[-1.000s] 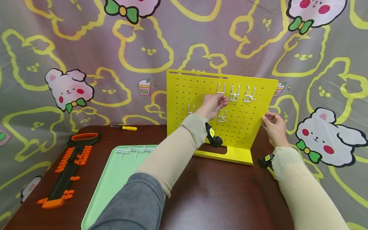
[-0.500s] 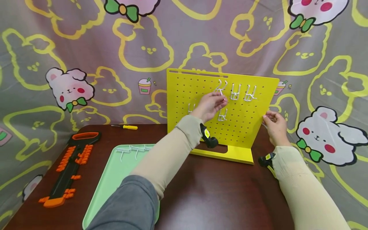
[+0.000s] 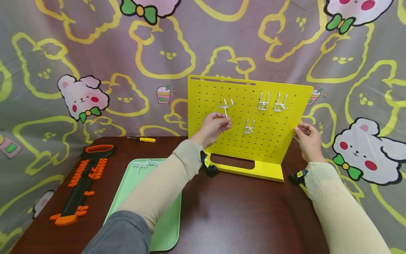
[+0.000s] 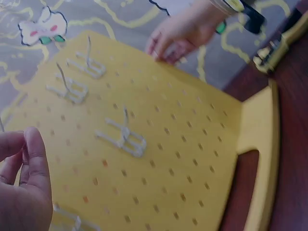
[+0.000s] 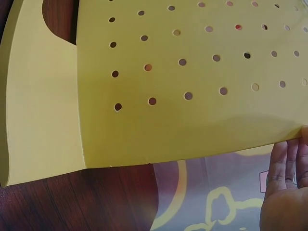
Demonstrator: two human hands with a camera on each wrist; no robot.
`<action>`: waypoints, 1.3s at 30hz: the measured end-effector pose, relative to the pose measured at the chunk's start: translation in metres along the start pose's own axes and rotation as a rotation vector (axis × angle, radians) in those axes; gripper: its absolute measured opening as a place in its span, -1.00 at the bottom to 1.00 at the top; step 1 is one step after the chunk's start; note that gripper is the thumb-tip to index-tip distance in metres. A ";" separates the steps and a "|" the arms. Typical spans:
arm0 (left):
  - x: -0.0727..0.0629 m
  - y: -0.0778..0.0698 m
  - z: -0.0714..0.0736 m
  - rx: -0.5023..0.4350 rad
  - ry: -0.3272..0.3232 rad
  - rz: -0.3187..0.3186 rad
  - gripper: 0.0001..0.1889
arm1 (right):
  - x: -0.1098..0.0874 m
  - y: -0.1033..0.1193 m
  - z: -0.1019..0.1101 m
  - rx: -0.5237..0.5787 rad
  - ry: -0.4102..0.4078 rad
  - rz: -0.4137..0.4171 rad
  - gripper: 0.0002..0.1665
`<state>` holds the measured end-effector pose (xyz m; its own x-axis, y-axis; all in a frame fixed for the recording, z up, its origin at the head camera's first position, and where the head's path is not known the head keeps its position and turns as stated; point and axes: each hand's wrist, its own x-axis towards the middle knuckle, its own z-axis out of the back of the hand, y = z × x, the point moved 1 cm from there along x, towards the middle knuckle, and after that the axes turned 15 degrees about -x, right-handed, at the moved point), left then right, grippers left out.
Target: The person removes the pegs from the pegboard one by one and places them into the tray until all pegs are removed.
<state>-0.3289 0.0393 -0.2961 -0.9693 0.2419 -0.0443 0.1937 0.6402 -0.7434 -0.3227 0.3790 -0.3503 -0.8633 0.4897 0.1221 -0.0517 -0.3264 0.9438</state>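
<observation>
My left hand pinches the stem of a white wire pegboard hook. Its two prongs point up, in front of the yellow pegboard in the head view. At the board's right edge, my right hand grips the rim between thumb and fingers; the right wrist view shows its fingers behind the edge. Two hooks hang side by side at the board's upper right, and a single hook hangs lower down. Another hook shows low in the left wrist view, hidden behind my left hand in the head view.
A green tray with white hooks at its far end lies left of the board, partly under my left arm. A yellow-handled screwdriver lies behind it. Farther left is a black-and-orange rack. A patterned curtain hangs behind.
The hook in my left hand has come off the board's upper row, tilting away first, and moved left and slightly down. My right hand has stayed at the board's edge.
</observation>
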 end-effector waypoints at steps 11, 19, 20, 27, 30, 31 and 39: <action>-0.024 -0.001 0.069 0.071 -0.131 0.017 -0.94 | -0.002 0.001 0.002 0.039 0.019 0.004 -0.85; -0.042 -0.018 0.118 0.157 -0.168 -0.021 -0.94 | 0.000 0.002 0.002 0.025 0.018 0.028 -0.85; -0.045 -0.020 0.125 0.174 -0.172 -0.024 -0.95 | 0.000 0.002 0.001 0.021 0.012 0.028 -0.85; -0.069 -0.024 0.171 0.303 -0.188 -0.036 -0.96 | 0.002 -0.002 0.002 0.027 0.001 0.012 -0.83; -0.081 -0.023 0.192 0.327 -0.204 -0.030 -0.95 | 0.003 -0.001 0.003 0.047 0.008 0.017 -0.84; -0.086 -0.023 0.200 0.331 -0.212 -0.029 -0.94 | 0.003 -0.001 0.004 0.049 0.009 0.018 -0.84; -0.123 -0.039 0.254 0.469 -0.280 0.010 -0.83 | 0.001 0.000 0.001 0.001 0.011 0.027 -0.83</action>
<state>-0.2557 -0.1999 -0.4312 -0.9835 0.0020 -0.1808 0.1764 0.2295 -0.9572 -0.3230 0.3800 -0.3499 -0.8701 0.4715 0.1436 -0.0283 -0.3386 0.9405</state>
